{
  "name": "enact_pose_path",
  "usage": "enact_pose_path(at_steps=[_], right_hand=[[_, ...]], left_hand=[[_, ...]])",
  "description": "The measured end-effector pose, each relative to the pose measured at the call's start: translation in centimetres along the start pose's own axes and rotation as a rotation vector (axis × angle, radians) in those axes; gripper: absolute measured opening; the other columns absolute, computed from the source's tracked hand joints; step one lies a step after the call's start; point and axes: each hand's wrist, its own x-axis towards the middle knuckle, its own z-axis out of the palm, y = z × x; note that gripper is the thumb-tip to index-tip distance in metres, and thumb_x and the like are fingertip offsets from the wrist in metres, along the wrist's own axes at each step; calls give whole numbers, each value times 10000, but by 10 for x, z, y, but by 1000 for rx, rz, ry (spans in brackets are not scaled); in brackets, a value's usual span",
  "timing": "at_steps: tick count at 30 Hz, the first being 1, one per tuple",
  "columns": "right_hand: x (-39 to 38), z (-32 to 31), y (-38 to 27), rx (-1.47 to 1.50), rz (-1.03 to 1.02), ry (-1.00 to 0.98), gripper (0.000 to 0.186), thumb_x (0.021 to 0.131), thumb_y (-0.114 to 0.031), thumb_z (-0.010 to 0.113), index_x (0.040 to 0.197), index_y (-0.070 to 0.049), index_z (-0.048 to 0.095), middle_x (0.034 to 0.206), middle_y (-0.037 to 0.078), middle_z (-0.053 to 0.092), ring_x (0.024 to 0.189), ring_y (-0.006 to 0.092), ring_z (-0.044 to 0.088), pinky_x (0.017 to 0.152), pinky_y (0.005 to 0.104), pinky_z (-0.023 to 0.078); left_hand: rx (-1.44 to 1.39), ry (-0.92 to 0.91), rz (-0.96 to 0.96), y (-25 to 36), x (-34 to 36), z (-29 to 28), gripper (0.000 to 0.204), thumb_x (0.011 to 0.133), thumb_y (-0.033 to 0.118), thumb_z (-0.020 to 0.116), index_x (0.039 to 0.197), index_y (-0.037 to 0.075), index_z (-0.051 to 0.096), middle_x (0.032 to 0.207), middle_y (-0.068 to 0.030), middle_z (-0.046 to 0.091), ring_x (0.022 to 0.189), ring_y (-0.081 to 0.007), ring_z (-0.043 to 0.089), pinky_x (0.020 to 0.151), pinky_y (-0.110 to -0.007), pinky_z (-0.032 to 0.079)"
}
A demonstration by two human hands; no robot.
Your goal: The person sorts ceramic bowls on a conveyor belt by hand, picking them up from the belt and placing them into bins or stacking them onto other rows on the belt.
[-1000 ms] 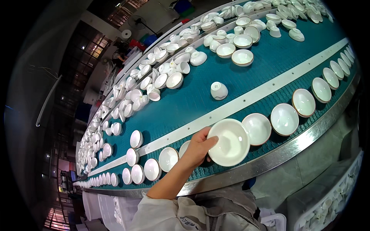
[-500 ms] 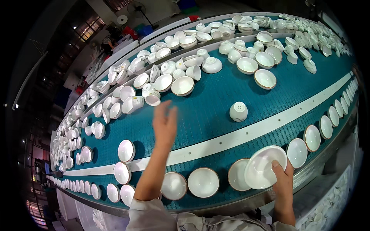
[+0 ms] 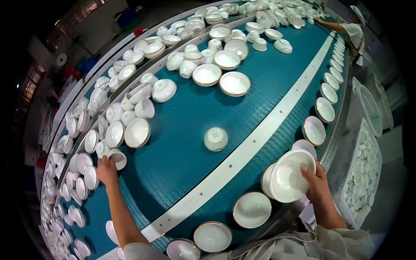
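My right hand (image 3: 318, 180) grips a plain white bowl (image 3: 291, 175) by its near right side, thumb inside the rim, tilted over the near belt. Behind it, partly hidden, is another bowl with a brown rim (image 3: 267, 181). My left hand (image 3: 107, 170) reaches across the teal belt to the crowded pieces at left. Its fingers are bent around a small white cup (image 3: 119, 159), partly covering it. Beside that cup lie brown-rimmed bowls (image 3: 137, 133) and more cups. One upside-down white cup (image 3: 216, 139) sits alone mid-belt.
A white divider rail (image 3: 230, 166) runs along the teal belt (image 3: 177, 173). Single bowls (image 3: 251, 209) line the near lane. A white bin (image 3: 364, 177) of small white pieces stands at right. Another person (image 3: 353, 32) reaches over the belt at far right.
The view has swung to the right. My left hand has moved from above the belt onto the cups at left. My right hand still holds the white bowl.
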Motion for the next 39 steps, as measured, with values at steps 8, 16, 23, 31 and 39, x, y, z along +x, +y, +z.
enact_pose_path(at_steps=[8,16,23,31,39], right_hand=[[15,-192,-22,419,-117,544,349,933,-232,528,1170,24,520,993,96,619,854,167,622,745,311,521],[-52,-490,133,810,14,1360,396,886,-173,509,1229,10,432,1090,193,563,896,339,618,686,488,563],[-125,-731,230,1097,-81,1937,431,830,-49,499,1231,62,386,1108,279,501,914,417,584,758,555,539],[-217,-906,179,902,-266,2044,445,899,-166,540,1261,44,390,1198,216,488,1018,364,561,838,468,533],[-47,-685,18,586,-209,655,497,907,-242,578,1324,-13,434,1291,129,508,1150,236,533,913,348,477]], left_hand=[[-638,-898,255,207,-15,-145,355,820,281,635,870,-70,639,677,-197,613,578,-280,523,598,-430,446],[-51,-290,608,280,84,-45,456,867,395,571,893,-57,631,720,-235,625,601,-332,571,556,-464,462],[-542,-224,305,575,42,-242,432,872,347,574,1010,-61,601,776,-245,629,602,-321,588,532,-394,486],[-1026,-583,394,836,-44,-388,425,875,329,577,1041,-62,593,794,-243,630,606,-321,594,528,-372,487],[-1069,-1242,877,960,-161,-403,249,869,195,558,966,-30,595,753,-205,620,598,-305,599,532,-355,466]])
